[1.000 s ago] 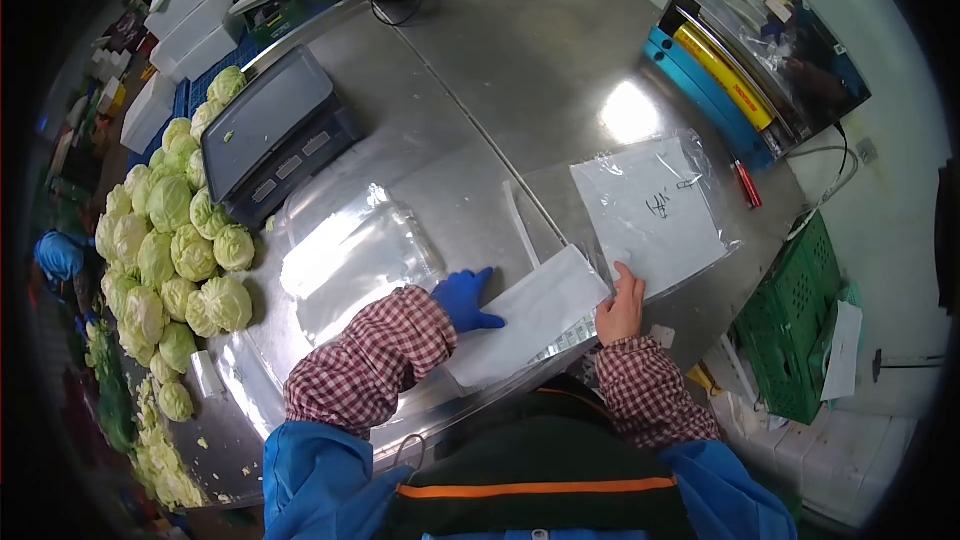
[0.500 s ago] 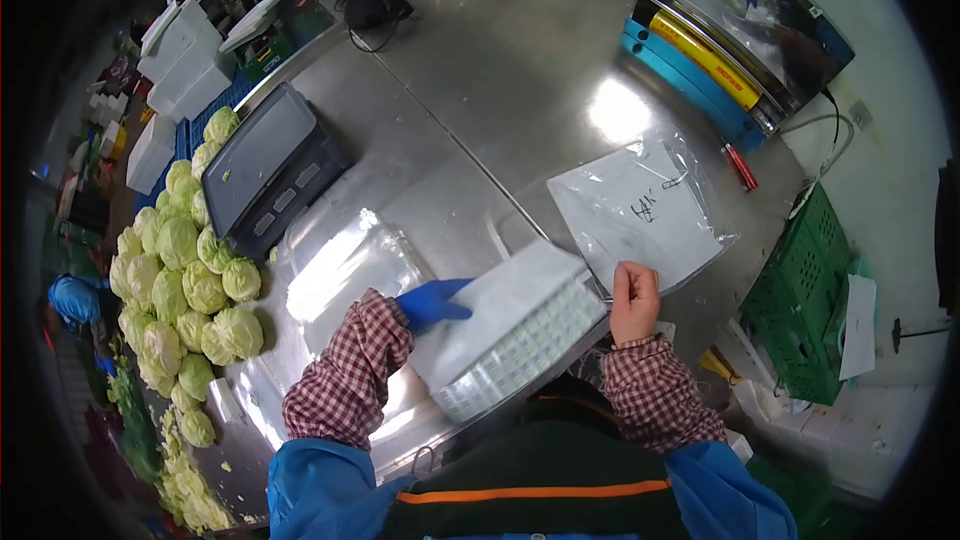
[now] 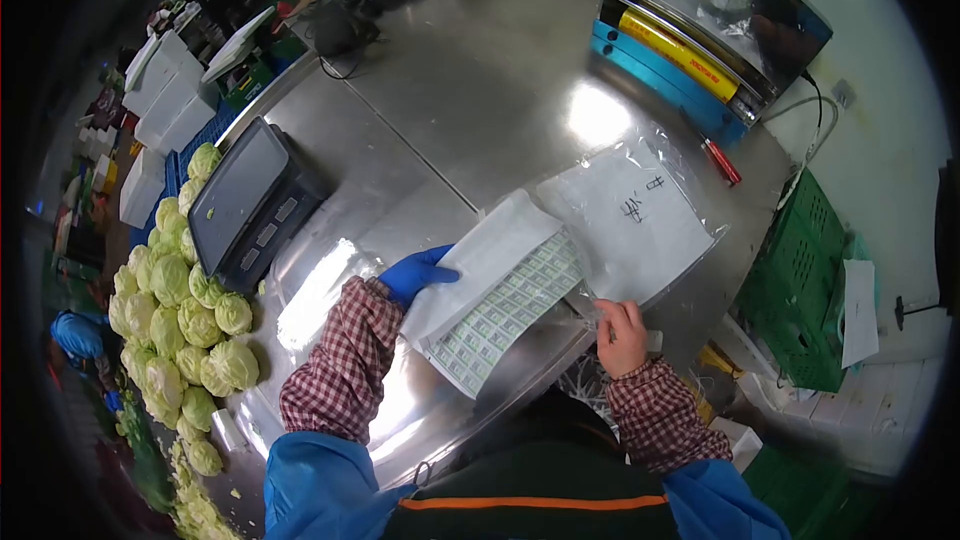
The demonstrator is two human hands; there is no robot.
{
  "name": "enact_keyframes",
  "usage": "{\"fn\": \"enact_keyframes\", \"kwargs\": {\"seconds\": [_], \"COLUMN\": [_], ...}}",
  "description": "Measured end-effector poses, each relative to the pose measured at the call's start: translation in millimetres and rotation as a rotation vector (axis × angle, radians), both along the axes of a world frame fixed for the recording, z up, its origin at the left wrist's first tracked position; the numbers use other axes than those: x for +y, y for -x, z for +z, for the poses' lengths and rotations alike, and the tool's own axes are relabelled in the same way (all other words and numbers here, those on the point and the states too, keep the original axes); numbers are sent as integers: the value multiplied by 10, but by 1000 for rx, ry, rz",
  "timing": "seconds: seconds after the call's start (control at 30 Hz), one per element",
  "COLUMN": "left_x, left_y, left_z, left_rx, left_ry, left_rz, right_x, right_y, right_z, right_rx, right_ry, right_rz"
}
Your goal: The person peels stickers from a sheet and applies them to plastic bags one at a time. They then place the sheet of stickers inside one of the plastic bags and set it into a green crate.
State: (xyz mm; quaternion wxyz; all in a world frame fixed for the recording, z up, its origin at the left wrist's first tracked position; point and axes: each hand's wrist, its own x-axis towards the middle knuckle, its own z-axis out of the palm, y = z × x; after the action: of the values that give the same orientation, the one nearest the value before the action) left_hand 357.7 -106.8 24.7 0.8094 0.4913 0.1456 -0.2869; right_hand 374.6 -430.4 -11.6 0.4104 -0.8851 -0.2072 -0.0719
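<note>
My left hand (image 3: pixel 418 275), in a blue glove, grips the upper left edge of a sheet of labels (image 3: pixel 510 310) under white paper (image 3: pixel 490 255). Rows of small green-and-white labels with dark marks cover the sheet, which is tilted above the table's front edge. My bare right hand (image 3: pixel 624 338) is closed, thumb against fingers, just right of the sheet; whatever it pinches is too small to make out. Beyond it lies a clear plastic bag (image 3: pixel 690 175) holding white paper (image 3: pixel 625 225) with handwritten black marks.
Left on the steel table (image 3: pixel 450 100) stands a dark grey scale (image 3: pixel 245 200), beside piled cabbages (image 3: pixel 170 280). A wrapping machine with a yellow roll (image 3: pixel 680 55) stands at the back right, near a red-handled tool (image 3: pixel 722 162). A green crate (image 3: pixel 800 280) is at right.
The label sheet has tilted so its printed rows show more clearly. My right hand has moved down slightly, its fingers now pointing left in a pinch. The view has shifted a little.
</note>
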Motion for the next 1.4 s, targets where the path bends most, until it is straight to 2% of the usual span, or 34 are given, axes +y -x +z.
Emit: {"fn": "enact_keyframes", "kwargs": {"seconds": [0.07,0.13,0.17,0.23,0.27,0.3,0.37,0.5,0.57,0.63,0.7,0.73,0.8,0.83,0.9,0.93,1.0,1.03,1.1,1.13,1.2,1.23,1.27,1.3,1.33,1.37,1.4], "left_x": [-116,-260,-298,-469,-539,-579,-631,-789,-1027,-1293,-1377,-1428,-1259,-1186,-1132,-1189,-1391,-1522,-1975,-2025,-2051,-1905,-1764,-1583,-1335,-1185,-1098], "left_y": [-46,-53,-52,-129,-182,-251,-397,-668,-924,-1289,-1464,-1534,-1232,-1104,-831,-796,-944,-1070,-1179,-1156,-1088,-978,-761,-565,-404,-349,-421], "left_z": [-10,-259,-499,-436,-399,-333,-251,-514,-784,-964,-1044,-1050,-1008,-750,-183,-291,-812,-1141,-1025,-920,-750,-1127,-1043,-934,-935,-1005,-664], "left_rx": [0,-14,-112,-225,-247,-252,-164,-251,-393,-508,-519,-528,-839,-829,-318,-304,-238,-605,-590,-594,-333,-189,-395,-416,-607,-798,-656], "left_ry": [50,-127,-271,-454,-479,-481,-356,-227,-510,-674,-697,-730,-772,-778,-916,-925,-296,-257,-470,-467,-124,213,-289,-398,-739,-989,-1203], "left_rz": [29,-18,-93,-234,-243,-247,-159,-89,-107,-178,-243,-303,-152,-164,-238,-245,-134,-196,-203,-210,-91,126,92,191,231,495,508], "right_x": [-3,86,112,152,174,202,229,166,241,327,250,141,-96,-219,-381,-321,-143,-25,128,79,-101,-237,-389,-514,-622,-679,-696], "right_y": [1,3,-17,-69,-94,-96,-60,7,54,103,92,45,-79,-133,-210,-196,-84,-44,-4,-29,-37,-40,-17,32,111,211,314], "right_z": [67,146,138,83,51,93,227,221,235,245,237,210,187,173,165,218,170,260,290,315,306,263,214,222,215,197,161], "right_rx": [33,111,109,157,32,28,-157,-26,-7,32,79,84,138,150,102,123,205,229,199,238,301,324,308,297,313,325,319], "right_ry": [8,-150,-154,-182,-127,-129,-80,-107,-91,-181,-236,-259,-346,-356,-282,-329,-362,-407,-425,-389,-391,-430,-401,-359,-339,-320,-327], "right_rz": [27,-35,-40,-86,-21,-25,181,202,218,368,386,196,-151,-156,-204,-186,-62,27,260,248,167,101,78,40,34,20,1]}}
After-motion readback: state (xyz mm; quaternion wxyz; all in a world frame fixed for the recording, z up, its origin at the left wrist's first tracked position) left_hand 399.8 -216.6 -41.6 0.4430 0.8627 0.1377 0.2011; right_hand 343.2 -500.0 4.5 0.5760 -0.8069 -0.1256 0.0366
